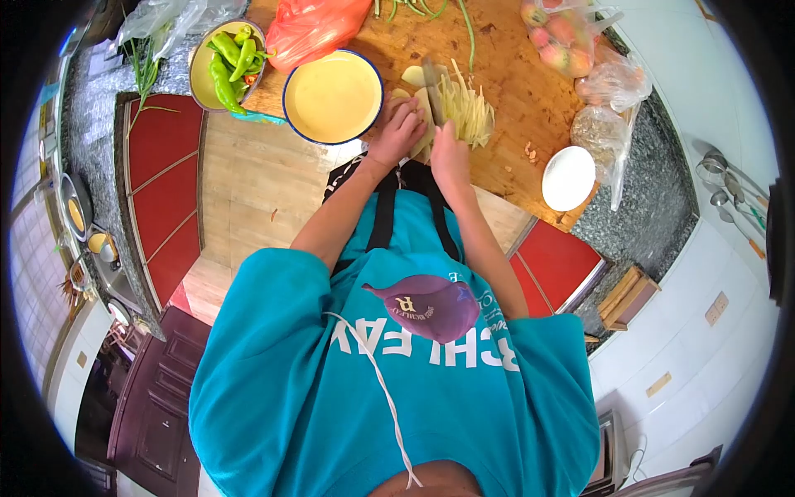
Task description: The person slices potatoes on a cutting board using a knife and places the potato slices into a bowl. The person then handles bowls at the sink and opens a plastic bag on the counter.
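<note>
My right hand is wrapped around the handle of a kitchen knife, its blade upright over the wooden board. Curled fingers of my left hand press on pale potato slices just left of the blade. A heap of thin potato shreds lies against the knife's right side. Beside my left hand stands a cream enamel basin with a blue rim. The lower part of the blade and some slices are hidden behind my hands.
Green peppers fill a bowl at the back left, near a red plastic bag. To the right are a white dish, bagged fruit and more plastic bags. The wooden worktop ends close to my body.
</note>
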